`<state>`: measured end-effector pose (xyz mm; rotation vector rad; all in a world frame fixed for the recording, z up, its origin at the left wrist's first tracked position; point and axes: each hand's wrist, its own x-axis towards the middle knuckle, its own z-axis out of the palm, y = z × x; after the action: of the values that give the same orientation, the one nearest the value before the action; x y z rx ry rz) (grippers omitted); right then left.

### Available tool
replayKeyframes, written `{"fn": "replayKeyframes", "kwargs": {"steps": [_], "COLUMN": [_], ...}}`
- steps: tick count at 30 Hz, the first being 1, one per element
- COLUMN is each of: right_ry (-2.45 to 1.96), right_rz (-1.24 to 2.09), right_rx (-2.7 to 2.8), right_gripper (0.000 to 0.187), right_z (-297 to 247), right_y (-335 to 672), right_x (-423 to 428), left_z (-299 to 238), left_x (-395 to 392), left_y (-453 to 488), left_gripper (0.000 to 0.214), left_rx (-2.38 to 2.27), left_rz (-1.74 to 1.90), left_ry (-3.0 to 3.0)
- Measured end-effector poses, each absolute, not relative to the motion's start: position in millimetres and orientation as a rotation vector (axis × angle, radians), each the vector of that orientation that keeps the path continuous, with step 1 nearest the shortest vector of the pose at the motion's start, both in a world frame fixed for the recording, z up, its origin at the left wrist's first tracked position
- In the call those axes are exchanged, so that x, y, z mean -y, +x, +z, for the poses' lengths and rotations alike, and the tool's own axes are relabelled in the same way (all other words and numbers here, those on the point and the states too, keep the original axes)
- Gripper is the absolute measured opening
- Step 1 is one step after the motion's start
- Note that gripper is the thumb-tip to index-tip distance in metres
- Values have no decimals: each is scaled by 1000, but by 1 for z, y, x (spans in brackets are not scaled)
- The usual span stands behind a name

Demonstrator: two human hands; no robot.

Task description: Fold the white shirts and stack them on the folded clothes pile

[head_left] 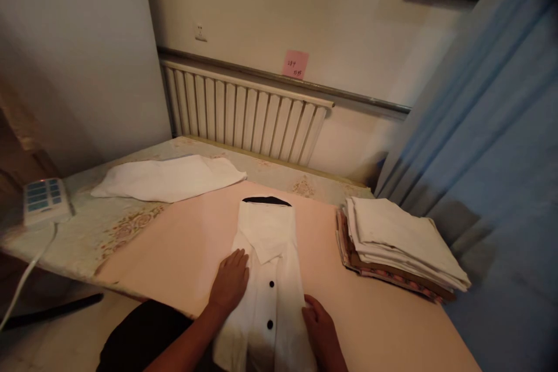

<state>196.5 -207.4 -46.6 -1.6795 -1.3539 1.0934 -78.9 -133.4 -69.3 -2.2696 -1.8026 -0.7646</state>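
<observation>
A white buttoned shirt (285,261) lies front up before me, with black buttons down its middle and a black strip at its far end. A folded flap of white cloth crosses its upper part. My left hand (231,279) rests flat on the shirt's left edge, fingers stretched out. At the right edge, my right hand (320,325) has its fingers curled, with the thumb and forefinger at the fabric's border. The near end of the shirt runs out of view at the bottom.
The shirt lies on a pink sheet (192,244) over a flowered tablecloth (135,224). A folded stack of clothes (401,244) is at right, a white cloth (170,179) at far left. A power strip (46,200) with a cord sits on the left edge. A radiator (244,110) stands behind.
</observation>
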Motion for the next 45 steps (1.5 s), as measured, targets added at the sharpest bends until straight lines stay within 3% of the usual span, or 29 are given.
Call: {"fn": "replayKeyframes", "kwargs": {"steps": [45], "right_ry": [-1675], "right_rz": [1067], "right_rx": [1378], "right_gripper": [48], "right_z": [-41], "right_y": [195], "right_x": [210], "left_z": [-74], "left_x": [132], "left_y": [-80], "left_gripper": [36], "left_rx": [1810], "left_rz": [-783], "left_ry": [-2280]}}
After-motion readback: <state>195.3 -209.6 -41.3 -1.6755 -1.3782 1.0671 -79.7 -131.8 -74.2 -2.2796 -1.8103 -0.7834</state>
